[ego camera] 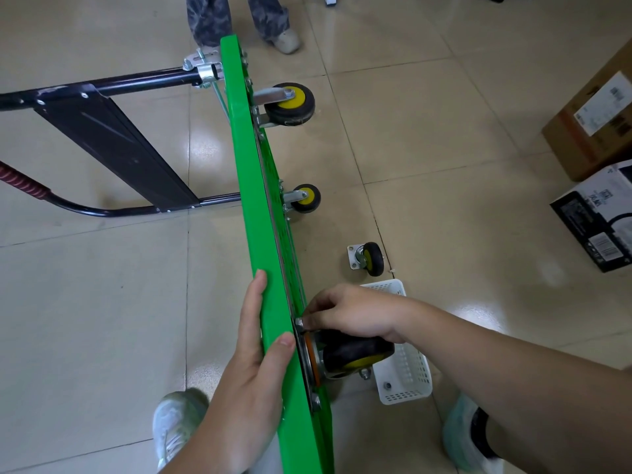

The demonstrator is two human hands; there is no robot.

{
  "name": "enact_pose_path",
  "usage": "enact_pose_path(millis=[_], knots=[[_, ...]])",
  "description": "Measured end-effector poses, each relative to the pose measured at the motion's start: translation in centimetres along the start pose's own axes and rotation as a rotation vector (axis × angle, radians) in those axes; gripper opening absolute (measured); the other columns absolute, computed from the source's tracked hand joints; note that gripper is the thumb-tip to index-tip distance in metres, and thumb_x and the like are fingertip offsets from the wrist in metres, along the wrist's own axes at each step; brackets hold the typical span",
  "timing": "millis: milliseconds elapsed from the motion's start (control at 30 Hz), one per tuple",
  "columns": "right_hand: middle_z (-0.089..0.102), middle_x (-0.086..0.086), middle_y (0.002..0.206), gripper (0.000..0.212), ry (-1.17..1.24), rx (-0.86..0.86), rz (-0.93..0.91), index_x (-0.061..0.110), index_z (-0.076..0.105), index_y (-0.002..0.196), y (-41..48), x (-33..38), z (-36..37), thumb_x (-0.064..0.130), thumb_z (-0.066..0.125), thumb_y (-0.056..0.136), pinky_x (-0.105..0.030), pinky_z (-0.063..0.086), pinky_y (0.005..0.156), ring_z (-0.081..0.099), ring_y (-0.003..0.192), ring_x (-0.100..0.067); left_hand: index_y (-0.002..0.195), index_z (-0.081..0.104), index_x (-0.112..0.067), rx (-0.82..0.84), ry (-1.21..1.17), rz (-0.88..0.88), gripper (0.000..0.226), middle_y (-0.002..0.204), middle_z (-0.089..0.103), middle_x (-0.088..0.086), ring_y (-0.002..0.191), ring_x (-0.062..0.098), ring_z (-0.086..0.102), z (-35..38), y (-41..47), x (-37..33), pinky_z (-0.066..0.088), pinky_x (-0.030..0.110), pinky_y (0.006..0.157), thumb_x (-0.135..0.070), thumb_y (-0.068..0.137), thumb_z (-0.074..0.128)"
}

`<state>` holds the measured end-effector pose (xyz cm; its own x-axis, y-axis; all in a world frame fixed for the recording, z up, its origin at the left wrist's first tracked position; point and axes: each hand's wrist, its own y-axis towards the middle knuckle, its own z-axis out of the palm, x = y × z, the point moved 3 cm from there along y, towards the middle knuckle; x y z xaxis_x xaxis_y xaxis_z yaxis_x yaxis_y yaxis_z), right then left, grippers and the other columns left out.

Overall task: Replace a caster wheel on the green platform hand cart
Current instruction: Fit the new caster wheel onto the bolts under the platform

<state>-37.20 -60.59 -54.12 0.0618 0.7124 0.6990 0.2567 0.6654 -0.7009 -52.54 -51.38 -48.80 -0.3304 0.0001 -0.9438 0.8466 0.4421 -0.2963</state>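
The green platform cart (251, 186) stands on its edge, its underside facing right. My left hand (254, 364) holds the near part of the green deck, fingers flat on the left face and thumb over the top edge. A caster wheel (355, 355) with black tyre and yellow hub sits against the deck's near corner. My right hand (352, 314) reaches over that caster and pinches a bolt or nut (299, 323) at its mounting plate. A loose caster (367, 258) lies on the floor to the right of the cart.
Two mounted casters (290, 104) (306, 198) stick out from the underside farther away. The black folding handle (113, 145) lies on the floor to the left. A white plastic basket (407, 378) sits under my right forearm. Boxes (595, 124) stand right. Another person's legs (239, 18) are beyond the cart.
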Motion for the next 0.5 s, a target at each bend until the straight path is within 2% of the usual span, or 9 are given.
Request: enact_pose_path(millis=[100, 200, 300, 367, 433, 500], knots=[[0.075, 0.000, 0.099, 0.023, 0.023, -0.005, -0.008, 0.027, 0.073, 0.098, 0.09, 0.04, 0.00, 0.043, 0.075, 0.082, -0.044, 0.054, 0.098, 0.070, 0.099, -0.021, 0.134, 0.021, -0.080, -0.001, -0.002, 0.001, 0.069, 0.131, 0.036, -0.061, 0.130, -0.027, 0.035, 0.02, 0.01, 0.07, 0.030, -0.004, 0.098, -0.034, 0.087, 0.046], [0.076, 0.001, 0.095, 0.029, -0.032, -0.010, -0.007, 0.024, 0.075, 0.098, 0.16, 0.09, 0.20, 0.049, 0.072, 0.083, -0.044, 0.055, 0.096, 0.071, 0.096, -0.020, 0.133, 0.022, -0.081, -0.005, -0.004, -0.002, 0.069, 0.131, 0.037, -0.060, 0.130, -0.027, 0.036, 0.00, -0.09, 0.13, 0.030, 0.003, 0.101, -0.035, 0.087, 0.046], [0.076, 0.000, 0.094, 0.036, -0.062, -0.012, -0.003, 0.022, 0.075, 0.099, -0.02, 0.07, 0.16, 0.054, 0.067, 0.087, -0.043, 0.055, 0.095, 0.071, 0.094, -0.020, 0.134, 0.020, -0.081, -0.005, 0.010, -0.003, 0.069, 0.131, 0.035, -0.061, 0.130, -0.028, 0.035, -0.05, -0.08, 0.07, 0.029, -0.004, 0.097, -0.037, 0.087, 0.045], [0.076, 0.000, 0.095, 0.037, -0.059, -0.007, 0.002, 0.022, 0.074, 0.100, -0.02, 0.02, 0.04, 0.055, 0.065, 0.088, -0.043, 0.055, 0.095, 0.071, 0.094, -0.020, 0.134, 0.019, -0.082, 0.002, 0.008, -0.008, 0.069, 0.134, 0.034, -0.060, 0.132, -0.026, 0.035, -0.06, -0.04, 0.01, 0.029, -0.002, 0.099, -0.038, 0.087, 0.045], [0.076, -0.001, 0.097, 0.035, -0.024, 0.009, 0.009, 0.023, 0.074, 0.101, 0.09, -0.09, 0.08, 0.054, 0.066, 0.086, -0.045, 0.055, 0.095, 0.072, 0.095, -0.021, 0.134, 0.018, -0.082, 0.001, 0.007, -0.013, 0.069, 0.133, 0.034, -0.061, 0.131, -0.027, 0.035, -0.06, -0.08, -0.06, 0.029, -0.001, 0.100, -0.039, 0.087, 0.045], [0.075, -0.002, 0.099, 0.032, 0.012, 0.011, 0.011, 0.025, 0.073, 0.101, 0.26, -0.19, 0.12, 0.049, 0.072, 0.081, -0.046, 0.055, 0.096, 0.071, 0.098, -0.023, 0.133, 0.019, -0.082, -0.008, 0.015, -0.009, 0.069, 0.129, 0.034, -0.063, 0.127, -0.030, 0.035, -0.05, -0.09, -0.16, 0.029, -0.006, 0.095, -0.038, 0.087, 0.044]])
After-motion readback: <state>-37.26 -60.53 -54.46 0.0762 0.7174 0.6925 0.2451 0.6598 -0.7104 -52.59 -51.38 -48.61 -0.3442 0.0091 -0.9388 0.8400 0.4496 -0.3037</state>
